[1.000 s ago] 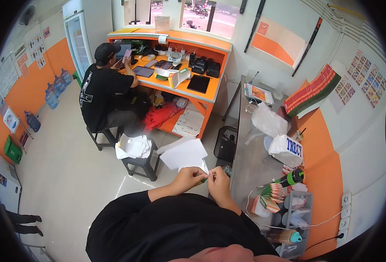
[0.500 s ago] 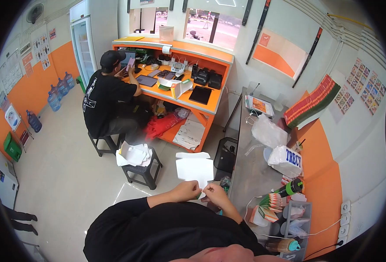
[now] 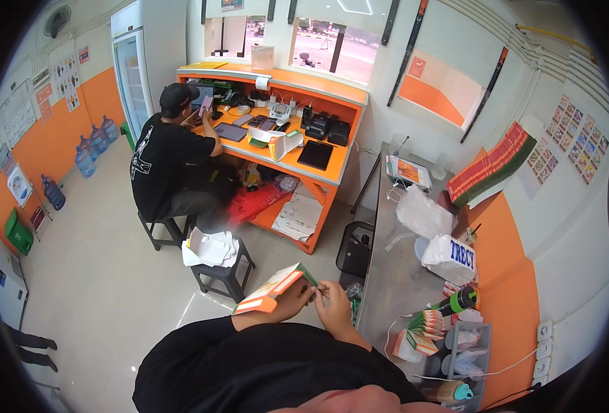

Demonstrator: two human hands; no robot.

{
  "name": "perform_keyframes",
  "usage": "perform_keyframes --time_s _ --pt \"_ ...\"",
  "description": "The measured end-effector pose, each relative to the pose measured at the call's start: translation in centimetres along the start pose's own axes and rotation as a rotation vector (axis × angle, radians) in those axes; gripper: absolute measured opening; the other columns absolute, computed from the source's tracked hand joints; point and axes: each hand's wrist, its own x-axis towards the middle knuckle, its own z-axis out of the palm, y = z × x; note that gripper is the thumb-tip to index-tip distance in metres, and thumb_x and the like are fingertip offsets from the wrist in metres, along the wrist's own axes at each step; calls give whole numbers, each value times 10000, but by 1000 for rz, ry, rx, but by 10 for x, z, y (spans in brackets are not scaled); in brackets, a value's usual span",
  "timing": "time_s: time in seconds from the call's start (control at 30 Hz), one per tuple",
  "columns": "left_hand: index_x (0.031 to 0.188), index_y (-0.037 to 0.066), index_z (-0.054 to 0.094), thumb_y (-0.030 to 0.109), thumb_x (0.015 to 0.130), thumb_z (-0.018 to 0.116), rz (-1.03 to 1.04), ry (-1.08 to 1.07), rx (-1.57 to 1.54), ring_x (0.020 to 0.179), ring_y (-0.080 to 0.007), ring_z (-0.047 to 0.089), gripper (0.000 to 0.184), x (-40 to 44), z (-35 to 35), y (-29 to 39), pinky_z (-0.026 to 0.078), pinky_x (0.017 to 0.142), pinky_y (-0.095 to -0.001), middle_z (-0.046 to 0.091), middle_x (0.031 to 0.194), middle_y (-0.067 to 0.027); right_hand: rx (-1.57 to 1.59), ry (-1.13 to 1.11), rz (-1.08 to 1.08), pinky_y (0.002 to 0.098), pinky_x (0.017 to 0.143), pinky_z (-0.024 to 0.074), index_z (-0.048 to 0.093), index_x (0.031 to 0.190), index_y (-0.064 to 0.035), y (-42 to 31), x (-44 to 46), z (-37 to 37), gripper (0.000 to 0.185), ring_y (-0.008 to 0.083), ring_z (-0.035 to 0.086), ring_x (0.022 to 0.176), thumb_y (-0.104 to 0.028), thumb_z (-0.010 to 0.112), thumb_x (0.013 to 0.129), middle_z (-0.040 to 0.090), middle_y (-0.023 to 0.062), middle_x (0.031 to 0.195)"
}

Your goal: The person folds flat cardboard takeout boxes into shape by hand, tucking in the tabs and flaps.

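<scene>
A partly folded cardboard box point(image 3: 271, 288), printed orange, white and green outside, is held in front of my chest. It stands tilted, its printed side facing up and towards me. My left hand point(image 3: 292, 304) is behind and under the lower right part of the box, its fingers closed on the card and partly hidden. Close beside it, my right hand point(image 3: 333, 301) pinches the narrow green edge at the box's right end. The fingertips of both hands almost meet there.
Flattened white cartons point(image 3: 211, 249) lie on a black stool point(image 3: 230, 281) ahead. A person point(image 3: 174, 158) sits at an orange desk point(image 3: 297, 153), holding a phone. To my right, a steel counter point(image 3: 387, 289) bears folded printed cartons point(image 3: 425, 330), a white TRECY bag point(image 3: 449, 258) and a grey caddy point(image 3: 482, 344).
The box has turned over from its plain white inner face to its printed outer face, swinging left and tilting. Both hands stay on it, and the right hand has moved slightly.
</scene>
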Motion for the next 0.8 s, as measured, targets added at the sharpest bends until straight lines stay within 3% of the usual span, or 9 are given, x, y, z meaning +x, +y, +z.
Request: perform_keyframes --time_s 0.03,0.07,0.2,0.3,0.37,0.5,0.6,0.67,0.8 --pt "1069 -8 561 248 1024 500 71 48 -35 785 -164 627 267 1 3 -5 504 718 -315 641 886 -93 1 -3 -2 330 761 593 593 1083 1 3 1 2 244 249 687 919 20 658 848 615 133 1016" --pt "1075 -3 525 251 1030 497 -2 12 -18 844 -148 575 259 0 1 -10 473 753 -308 603 930 -89 96 -1 16 334 778 592 601 1037 13 6 1 3 202 249 683 903 24 669 848 612 144 1018" --pt "1048 -13 523 219 1021 502 63 86 -26 821 -192 596 234 3 7 -26 475 747 -326 595 942 -128 300 4 141 319 831 613 631 941 45 4 3 4 95 199 671 957 35 676 858 610 131 1073" --pt "1045 -8 523 202 1019 507 159 117 23 821 -175 581 212 7 7 -37 472 749 -311 595 944 -109 321 -4 166 331 829 616 635 942 35 1 5 2 102 204 667 987 26 687 855 608 133 1104" --pt "1016 -1 530 188 1006 541 37 67 -177 812 -152 569 189 6 6 -28 471 743 -299 592 927 -83 325 -13 169 331 833 615 636 941 37 7 4 3 102 203 666 993 20 690 856 607 137 1116" --pt "1096 2 542 197 999 572 10 8 -77 871 -131 568 220 4 0 -11 476 805 -287 595 945 -56 337 -5 192 331 858 604 628 960 44 16 3 5 121 202 654 1021 6 691 864 604 139 1144" --pt "1123 -1 578 179 964 631 19 39 -240 937 -132 607 246 7 3 -14 488 855 -283 641 1005 -59 409 13 276 315 892 578 621 1003 31 10 5 -1 147 188 620 1079 3 687 874 606 119 1141" --pt "1143 3 616 171 943 663 15 36 -116 1005 -134 621 265 7 -2 -5 488 901 -288 669 1067 -67 468 36 324 323 897 576 620 1004 35 15 3 3 145 189 620 1074 6 682 876 610 122 1139" --pt "1132 8 639 187 934 679 15 74 -145 980 -136 627 270 10 0 -6 492 892 -297 680 1058 -57 570 58 375 331 908 564 626 1012 28 28 -1 7 141 177 605 1085 -2 676 884 617 103 1123"
